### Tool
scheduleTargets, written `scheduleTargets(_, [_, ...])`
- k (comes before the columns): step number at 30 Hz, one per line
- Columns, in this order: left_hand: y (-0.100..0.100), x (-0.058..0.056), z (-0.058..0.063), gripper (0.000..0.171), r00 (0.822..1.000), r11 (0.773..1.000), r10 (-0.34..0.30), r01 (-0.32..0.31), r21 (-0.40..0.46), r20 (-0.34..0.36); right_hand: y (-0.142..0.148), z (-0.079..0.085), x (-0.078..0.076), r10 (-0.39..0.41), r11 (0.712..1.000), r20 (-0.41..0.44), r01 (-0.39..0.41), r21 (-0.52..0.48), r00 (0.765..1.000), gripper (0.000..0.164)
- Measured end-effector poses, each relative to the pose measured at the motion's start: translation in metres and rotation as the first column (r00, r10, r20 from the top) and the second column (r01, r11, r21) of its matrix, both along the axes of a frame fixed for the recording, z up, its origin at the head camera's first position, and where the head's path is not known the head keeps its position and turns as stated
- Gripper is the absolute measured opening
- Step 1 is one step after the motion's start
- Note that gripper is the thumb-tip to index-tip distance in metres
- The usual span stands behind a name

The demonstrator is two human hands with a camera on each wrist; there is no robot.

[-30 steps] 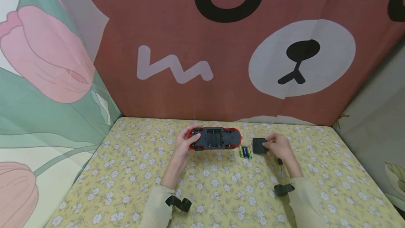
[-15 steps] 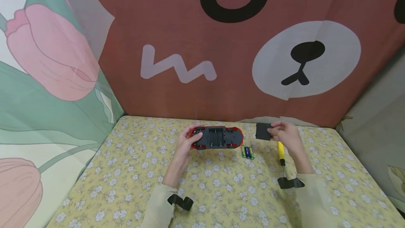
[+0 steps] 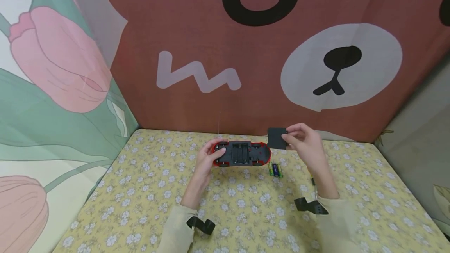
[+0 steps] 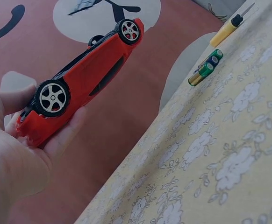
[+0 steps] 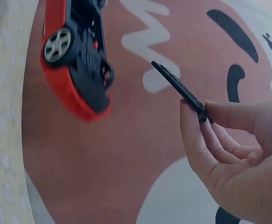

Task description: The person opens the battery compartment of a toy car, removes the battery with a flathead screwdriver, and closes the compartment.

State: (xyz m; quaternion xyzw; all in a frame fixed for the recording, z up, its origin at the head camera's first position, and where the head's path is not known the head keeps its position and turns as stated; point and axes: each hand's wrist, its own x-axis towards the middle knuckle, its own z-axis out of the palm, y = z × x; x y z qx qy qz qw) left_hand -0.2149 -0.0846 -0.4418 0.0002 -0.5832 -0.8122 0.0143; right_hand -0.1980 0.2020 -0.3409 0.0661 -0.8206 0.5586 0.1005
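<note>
My left hand (image 3: 205, 157) grips a red toy car (image 4: 87, 81) by one end, held upside down above the table. Its dark underside faces me in the head view, with an uncovered battery compartment (image 3: 240, 153) in the middle. In my right hand (image 3: 306, 143), a flat black battery cover (image 3: 276, 138) is pinched between thumb and fingers. The cover overlaps the car's right end in the head view, while the right wrist view shows it apart from the car. Several batteries (image 3: 275, 170), green and blue, lie side by side on the table below the car's right end.
A yellow-handled screwdriver (image 4: 227, 30) lies on the table to the right of the batteries, mostly hidden behind my right forearm in the head view. A yellow floral cloth (image 3: 242, 210) covers the table. A printed brown bear curtain (image 3: 197, 108) hangs along the back edge.
My right hand has lifted the black cover from near the tabletop, up and leftward toward the car. The left hand keeps its hold on the car.
</note>
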Motion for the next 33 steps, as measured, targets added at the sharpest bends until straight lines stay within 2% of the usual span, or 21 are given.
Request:
scheduleTargets(5, [0.000,-0.001,0.000,0.035,1.000,1.000,0.004,-0.004,0.004,0.010,-0.020,-0.002,-0.001,0.023,1.000,0.003,-0.023,-0.012,1.000,0.025])
scheduleTargets(14, [0.002,-0.001,-0.001,0.038,1.000,1.000,0.006,-0.006,-0.015,0.001,-0.046,-0.015,-0.005,0.063,0.998,0.040,-0.063,-0.005,0.997,0.030])
scheduleTargets(24, [0.002,0.000,0.000,0.038,1.000,1.000,0.005,-0.005,-0.019,-0.006,-0.066,-0.028,-0.008,0.131,0.991,0.049,-0.131,-0.011,0.990,0.025])
scheduleTargets(33, [0.001,0.000,-0.001,0.033,1.000,1.000,-0.011,0.011,0.017,0.008,-0.074,-0.034,-0.007,0.134,0.991,0.054,-0.135,0.008,0.989,0.025])
